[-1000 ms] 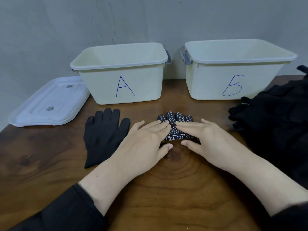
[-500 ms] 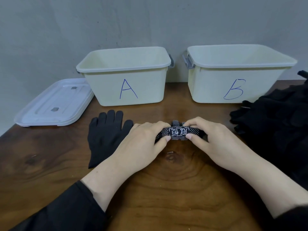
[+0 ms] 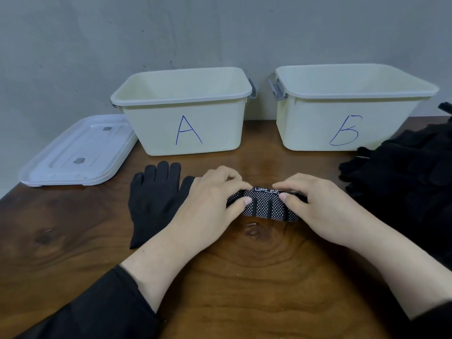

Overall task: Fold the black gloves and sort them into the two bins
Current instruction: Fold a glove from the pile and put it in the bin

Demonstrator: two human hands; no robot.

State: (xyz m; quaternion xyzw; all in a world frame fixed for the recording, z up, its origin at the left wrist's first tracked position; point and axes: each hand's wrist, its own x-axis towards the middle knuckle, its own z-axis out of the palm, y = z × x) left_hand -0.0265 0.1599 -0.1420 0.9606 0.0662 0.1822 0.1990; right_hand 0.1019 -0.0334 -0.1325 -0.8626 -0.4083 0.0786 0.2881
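The wooden table (image 3: 244, 277) carries bin A (image 3: 182, 128) and bin B (image 3: 347, 123) at the back, a lid (image 3: 73, 155) far left and a glove pile (image 3: 411, 182) right. A plain glove (image 3: 152, 201) lies flat. Both the left hand (image 3: 208, 206) and right hand (image 3: 318, 209) pinch the dotted glove (image 3: 267, 209), now folded over toward the person since a second ago; binning looks next.

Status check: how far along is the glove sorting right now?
Done: nothing binned that shows; the visible insides of bin A and bin B look bare, floors hidden. In hand: left hand and right hand pinch the dotted glove, folded. Left: bin it, then the flat glove and the pile.
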